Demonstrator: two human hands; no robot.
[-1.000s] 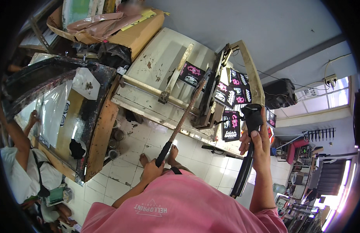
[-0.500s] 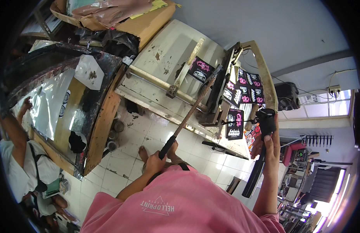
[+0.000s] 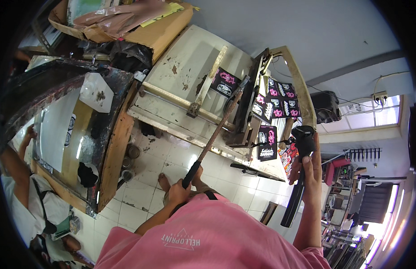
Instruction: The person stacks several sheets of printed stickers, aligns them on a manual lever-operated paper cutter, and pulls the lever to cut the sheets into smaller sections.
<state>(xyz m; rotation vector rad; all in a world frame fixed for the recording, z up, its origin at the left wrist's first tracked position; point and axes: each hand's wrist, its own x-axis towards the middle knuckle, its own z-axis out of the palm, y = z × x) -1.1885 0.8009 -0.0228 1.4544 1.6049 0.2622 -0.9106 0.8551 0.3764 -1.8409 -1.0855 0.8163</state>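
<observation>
My left hand [image 3: 179,192] is closed round the black grip [image 3: 191,174] of a long rusty lever [image 3: 219,130]. The lever slants up to a worn cream paper cutter [image 3: 161,101]. On the right, my right hand [image 3: 312,172] wraps round a long black handle [image 3: 294,204], its index finger stretched up beside a black knob [image 3: 304,140] on the cutter's cream arm [image 3: 302,80]. A black printed card [image 3: 225,82] lies on the cutter's bed behind the blade bar. Black sheets with pink and white prints [image 3: 283,96] lie on the near side, with another black printed card [image 3: 267,142] below them.
At left stands a wood-framed glass table [image 3: 111,157], with another person's arm [image 3: 19,168] beside it. A cardboard box [image 3: 165,33] sits at the back. Several tins [image 3: 127,163] stand on the tiled floor [image 3: 136,193]. A black case [image 3: 324,106] is near the wall.
The whole view has shifted slightly, with the cutter now a little farther left. Both hands keep their holds, and the lever's slant is nearly the same.
</observation>
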